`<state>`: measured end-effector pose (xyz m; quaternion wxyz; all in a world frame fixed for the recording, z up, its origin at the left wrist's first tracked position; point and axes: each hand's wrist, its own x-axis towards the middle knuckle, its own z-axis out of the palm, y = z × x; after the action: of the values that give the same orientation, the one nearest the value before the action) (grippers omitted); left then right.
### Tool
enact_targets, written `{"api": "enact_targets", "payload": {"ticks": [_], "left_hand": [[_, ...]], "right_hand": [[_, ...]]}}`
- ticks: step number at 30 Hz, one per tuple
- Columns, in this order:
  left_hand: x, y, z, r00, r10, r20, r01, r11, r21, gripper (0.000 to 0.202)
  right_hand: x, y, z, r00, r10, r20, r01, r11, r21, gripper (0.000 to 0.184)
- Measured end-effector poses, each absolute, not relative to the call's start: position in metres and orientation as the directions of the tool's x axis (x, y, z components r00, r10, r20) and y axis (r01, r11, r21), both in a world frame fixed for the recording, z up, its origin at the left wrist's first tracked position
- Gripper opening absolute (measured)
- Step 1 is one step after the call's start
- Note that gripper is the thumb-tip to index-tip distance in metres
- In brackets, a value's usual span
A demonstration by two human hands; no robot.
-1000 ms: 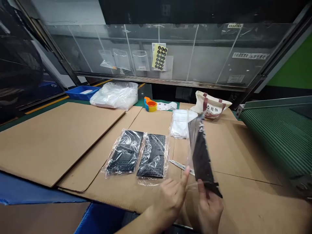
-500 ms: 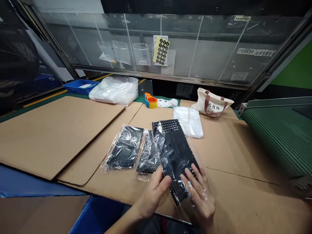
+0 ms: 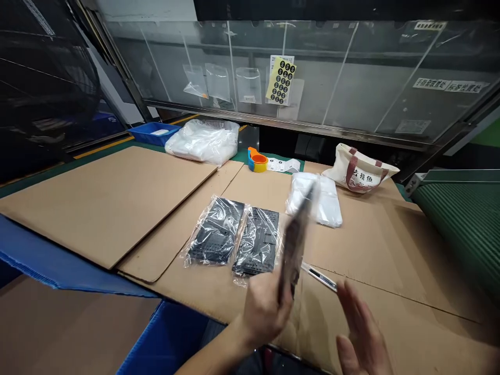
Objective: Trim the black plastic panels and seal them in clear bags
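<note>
My left hand [image 3: 265, 307] grips the lower end of a black perforated panel [image 3: 296, 234] in a clear plastic bag. The panel stands almost edge-on to me and is blurred. Apart from it, my right hand [image 3: 363, 333] is raised with fingers stretched out and holds nothing. Two more bagged black panels, a left one [image 3: 217, 232] and a right one [image 3: 255, 240], lie side by side on the cardboard. A slim white and grey tool [image 3: 320, 276], perhaps a utility knife, lies between the held panel and my right hand.
Behind the panels are a stack of clear bags [image 3: 330, 203], a cloth tote bag [image 3: 359, 174], an orange and yellow tape dispenser [image 3: 258, 160] and a large plastic bag [image 3: 203, 140]. A cardboard sheet [image 3: 105, 200] lies left. A green conveyor belt [image 3: 464, 208] runs at the right.
My left hand has turned the bagged panel from face-up to edge-on. My right hand has let go of it and moved right. The white and grey tool has come into view.
</note>
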<state>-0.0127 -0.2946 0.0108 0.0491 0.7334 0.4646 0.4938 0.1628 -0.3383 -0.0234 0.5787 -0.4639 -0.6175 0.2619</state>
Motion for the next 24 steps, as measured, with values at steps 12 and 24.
{"api": "enact_targets", "payload": {"ticks": [12,24], "left_hand": [[-0.008,-0.324,-0.016,0.285,0.649,0.705,0.496,-0.730,0.471,0.049],[-0.070,-0.344,-0.004,0.074,0.996,-0.050,0.108,0.042,0.993,0.042]], "right_hand": [[0.188,-0.307,-0.049,0.295,0.933,-0.207,-0.341,-0.099,-0.935,0.027],[0.133,-0.273,0.000,-0.079,0.925,-0.373,-0.414,-0.371,-0.832,0.038]]}}
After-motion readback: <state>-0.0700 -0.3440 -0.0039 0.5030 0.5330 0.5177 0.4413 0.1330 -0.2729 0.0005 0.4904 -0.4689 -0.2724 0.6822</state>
